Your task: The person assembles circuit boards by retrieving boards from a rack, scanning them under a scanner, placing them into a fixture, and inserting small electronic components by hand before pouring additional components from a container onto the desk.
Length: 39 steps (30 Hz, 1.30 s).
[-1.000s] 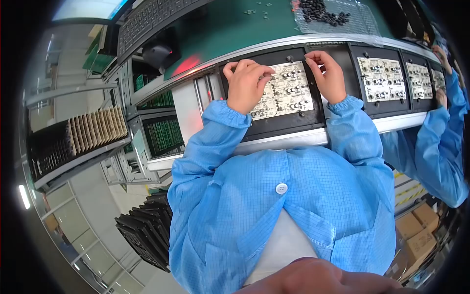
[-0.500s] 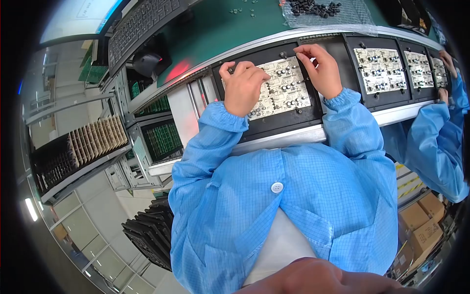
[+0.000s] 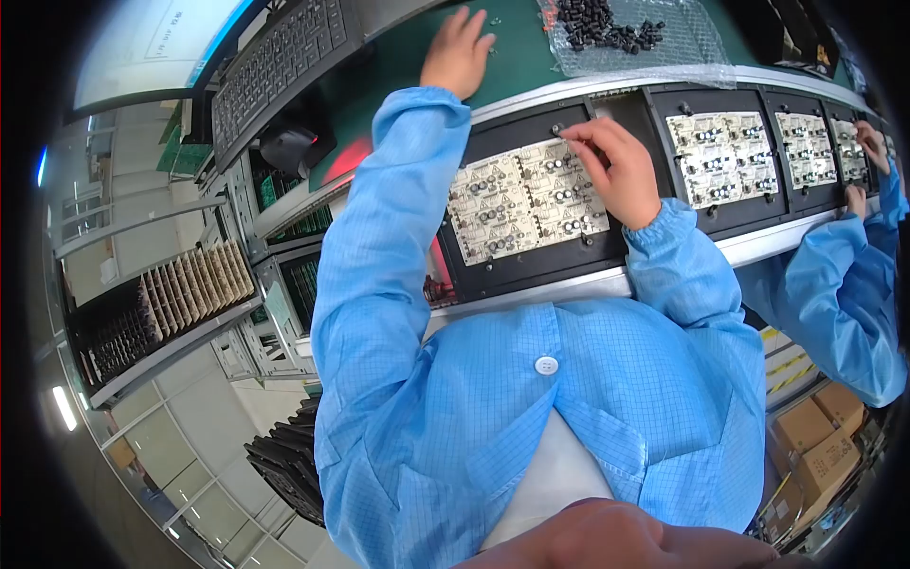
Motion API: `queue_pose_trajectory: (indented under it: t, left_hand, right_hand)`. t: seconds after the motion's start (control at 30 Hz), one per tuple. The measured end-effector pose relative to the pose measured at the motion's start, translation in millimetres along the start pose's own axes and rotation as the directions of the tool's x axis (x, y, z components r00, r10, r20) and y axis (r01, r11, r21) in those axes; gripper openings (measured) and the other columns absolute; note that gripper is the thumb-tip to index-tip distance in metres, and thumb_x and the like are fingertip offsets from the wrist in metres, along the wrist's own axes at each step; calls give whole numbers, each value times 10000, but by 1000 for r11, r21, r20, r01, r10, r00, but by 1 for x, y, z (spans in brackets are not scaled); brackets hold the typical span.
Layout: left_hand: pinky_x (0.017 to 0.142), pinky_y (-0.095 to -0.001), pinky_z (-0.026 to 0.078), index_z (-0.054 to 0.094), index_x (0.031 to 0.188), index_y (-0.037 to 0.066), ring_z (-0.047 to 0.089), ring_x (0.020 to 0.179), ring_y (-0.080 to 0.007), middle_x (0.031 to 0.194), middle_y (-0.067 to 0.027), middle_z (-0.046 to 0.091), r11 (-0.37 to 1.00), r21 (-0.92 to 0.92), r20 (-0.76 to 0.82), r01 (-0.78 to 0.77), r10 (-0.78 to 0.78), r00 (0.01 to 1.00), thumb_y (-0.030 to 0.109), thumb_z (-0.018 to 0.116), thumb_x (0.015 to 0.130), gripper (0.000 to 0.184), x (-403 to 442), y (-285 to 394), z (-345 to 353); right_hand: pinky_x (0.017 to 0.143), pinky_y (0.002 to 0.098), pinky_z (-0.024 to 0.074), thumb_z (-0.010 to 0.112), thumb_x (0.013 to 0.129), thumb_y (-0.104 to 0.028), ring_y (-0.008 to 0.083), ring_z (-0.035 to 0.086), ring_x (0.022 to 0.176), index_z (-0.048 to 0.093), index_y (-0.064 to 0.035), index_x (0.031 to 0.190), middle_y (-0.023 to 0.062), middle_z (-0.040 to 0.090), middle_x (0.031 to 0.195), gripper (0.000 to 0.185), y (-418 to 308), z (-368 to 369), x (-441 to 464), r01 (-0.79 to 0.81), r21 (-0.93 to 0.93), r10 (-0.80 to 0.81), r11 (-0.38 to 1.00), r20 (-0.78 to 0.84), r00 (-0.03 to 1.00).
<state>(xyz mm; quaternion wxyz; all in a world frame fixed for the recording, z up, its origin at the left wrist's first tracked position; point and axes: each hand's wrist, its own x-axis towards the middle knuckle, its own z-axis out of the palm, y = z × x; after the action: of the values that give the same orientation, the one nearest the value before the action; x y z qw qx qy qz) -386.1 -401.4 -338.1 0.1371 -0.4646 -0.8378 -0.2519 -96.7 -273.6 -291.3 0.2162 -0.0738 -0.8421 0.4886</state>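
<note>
Left hand (image 3: 457, 57) has swung up and away from the white circuit board (image 3: 526, 199) over the past half second, and it is now above the green table (image 3: 403, 90) beyond the rail. That arm reaches nearly straight forward, its blue sleeve passing across the left end of the black carrier (image 3: 550, 266). The hand itself is somewhat blurred; its fingers are spread apart and point away from the body, near a few small pale pieces (image 3: 495, 21). Whether it touches the table cannot be told.

Right hand (image 3: 623, 182) has stayed by the upper right part of the board, elbow bent and wrist turned inward, covering that corner. Its thumb and index fingertips are brought close to each other beside a dark knob (image 3: 557, 130) on the carrier's upper edge; whether anything sits between them cannot be made out.

The board lies in the carrier, in front of the person's chest, with rows of components facing up. Farther along to the right are more white boards (image 3: 725, 156) in black carriers, and another person's hands (image 3: 870, 144) are at the far end. Beyond the rail, black parts (image 3: 607, 27) lie on bubble wrap (image 3: 664, 64), to the right of the left hand.
</note>
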Motion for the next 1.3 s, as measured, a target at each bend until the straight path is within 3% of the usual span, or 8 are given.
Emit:
queue_pose_trajectory:
  t: [0.33, 0.5, 0.57, 0.63, 0.7, 0.87, 1.03, 1.3]
  left_hand:
    - [885, -368, 613, 753, 1235, 184, 723, 1090, -246, 1230, -32, 750, 928, 178, 197, -328, 293, 936, 101, 647, 884, 375, -26, 35, -36]
    - [778, -349, 611, 759, 1215, 164, 735, 943, -247, 1144, -26, 762, 954, 132, 91, -270, 260, 961, 68, 712, 870, 361, -36, 27, -48]
    - [759, -300, 597, 756, 1241, 165, 747, 939, -188, 1136, -23, 767, 994, -91, -34, 60, -64, 997, 76, 728, 926, 329, -39, 30, -56]
    - [814, -263, 592, 734, 1279, 93, 746, 973, -164, 1145, -66, 771, 869, -345, 75, 354, -350, 934, 100, 715, 992, 288, -46, 41, -68]
    - [908, -268, 593, 701, 1288, -5, 730, 1043, -186, 1181, -136, 751, 200, -844, 304, 499, -588, 749, 100, 705, 1015, 293, -57, 37, -78]
    - [972, -286, 600, 633, 1250, -17, 702, 1097, -233, 1176, -120, 699, -445, -825, 547, 349, -474, 690, 62, 651, 1041, 224, -106, 46, -101]
    - [986, -284, 599, 623, 1201, -15, 695, 1108, -237, 1151, -114, 682, -652, -697, 654, 297, -410, 635, 82, 644, 1051, 180, -133, 60, -112]
    - [967, -293, 586, 664, 1213, 1, 690, 1093, -200, 1144, -93, 691, -489, -764, 635, 422, -452, 626, 132, 656, 1055, 206, -144, 84, -116]
  right_hand:
    - [707, 377, 552, 774, 865, -34, 289, 688, 833, 759, -85, 1014, 65, 715, 917, 158, -37, -18, -11, 206, -195, -203, 959, 39, 978]
    - [739, 387, 552, 794, 836, -64, 280, 678, 854, 769, -88, 992, 56, 719, 908, 159, -43, -15, -21, 250, -250, -224, 935, 128, 966]
    - [767, 394, 551, 808, 819, -66, 282, 677, 873, 763, -88, 958, 58, 719, 906, 148, -38, -13, -27, 266, -262, -231, 928, 157, 960]
    - [775, 394, 550, 815, 812, -68, 284, 676, 880, 751, -83, 940, 61, 720, 908, 143, -36, -12, -34, 252, -232, -209, 940, 195, 958]
    - [784, 393, 549, 821, 806, -70, 286, 675, 887, 740, -79, 923, 63, 720, 909, 142, -38, -11, -39, 238, -199, -189, 951, 236, 953]
    - [812, 396, 545, 820, 806, -69, 282, 671, 928, 710, -69, 901, 60, 714, 902, 145, -37, -10, -51, 258, -277, -187, 926, 258, 948]
    - [803, 400, 536, 803, 831, -97, 278, 666, 916, 708, -83, 908, 48, 704, 912, 124, -34, -4, -49, 282, -347, -212, 894, 227, 951]
    - [793, 388, 521, 795, 850, -158, 258, 661, 912, 710, -121, 923, 19, 696, 920, 117, -23, 1, -43, 313, -439, -235, 842, 225, 946]
